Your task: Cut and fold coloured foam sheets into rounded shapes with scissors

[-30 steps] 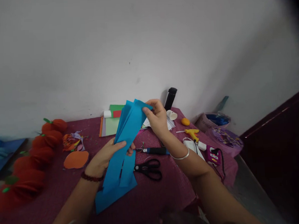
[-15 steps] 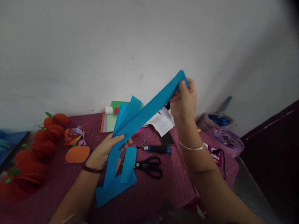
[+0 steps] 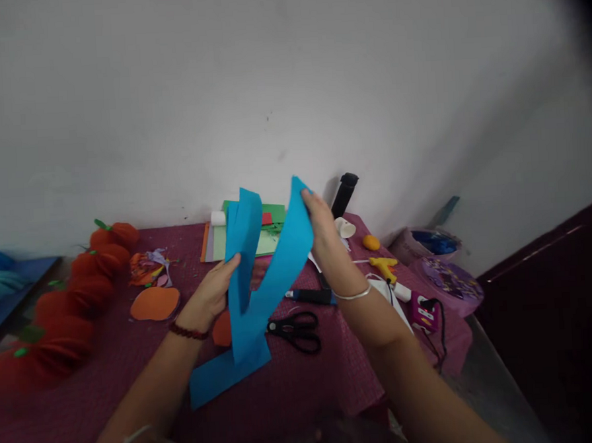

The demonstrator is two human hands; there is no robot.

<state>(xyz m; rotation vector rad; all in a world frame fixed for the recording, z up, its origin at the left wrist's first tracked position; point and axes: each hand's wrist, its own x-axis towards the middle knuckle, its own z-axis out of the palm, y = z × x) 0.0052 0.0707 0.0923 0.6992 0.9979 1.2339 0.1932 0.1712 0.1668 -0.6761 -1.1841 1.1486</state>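
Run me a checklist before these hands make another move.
1. Left hand gripping the blue strips: ok.
2. Right hand gripping the upper end of one strip: ok.
3. Strips gathered into one neat bundle: not ok; they splay apart at the top.
4. Scissors out of both hands, lying on the table: ok.
5. Scissor blades closed: cannot tell; they are hidden.
6. Yellow glue gun cool: cannot tell by sight.

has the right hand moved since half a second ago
Yes, the right hand has moved left and lower, closer to the black loop-handled scissors.
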